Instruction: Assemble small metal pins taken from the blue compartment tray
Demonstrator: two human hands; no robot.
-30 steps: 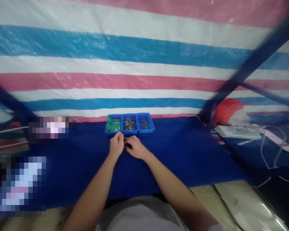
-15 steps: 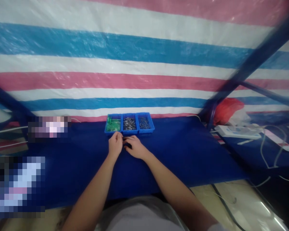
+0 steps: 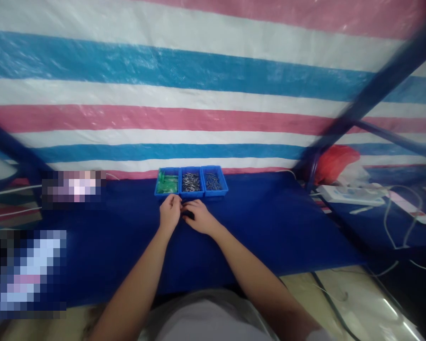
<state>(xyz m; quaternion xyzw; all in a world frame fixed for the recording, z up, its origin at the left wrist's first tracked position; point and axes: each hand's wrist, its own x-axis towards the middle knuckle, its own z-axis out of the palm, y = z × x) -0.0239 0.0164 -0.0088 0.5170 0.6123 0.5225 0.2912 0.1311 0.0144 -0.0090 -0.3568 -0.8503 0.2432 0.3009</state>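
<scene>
My left hand [image 3: 170, 211] is closed with its fingers pinched, just in front of the left bin; whatever sits in the pinch is too small to name. Close beside it, my right hand [image 3: 200, 217] has curled fingers whose tips meet near the left fingertips, around something dark I cannot make out. Three blue plastic bins stand in a row beyond the hands. Small green plastic bags [image 3: 168, 183] fill the left one. Silvery screw-like pieces [image 3: 190, 182] lie in the middle bin, and thinner, darker metal pieces [image 3: 213, 181] in the right bin.
A dark blue table [image 3: 270, 227] spreads under the hands. Behind it hangs a striped plastic sheet [image 3: 199, 113]. On the right are a blue metal frame post [image 3: 362, 102], a red bag [image 3: 335, 163], a white box [image 3: 353, 194] and cables. Blurred-out patches cover the left side.
Both hands keep nearly the same place and pose, with only a slight shift of the fingers. The bins have not moved.
</scene>
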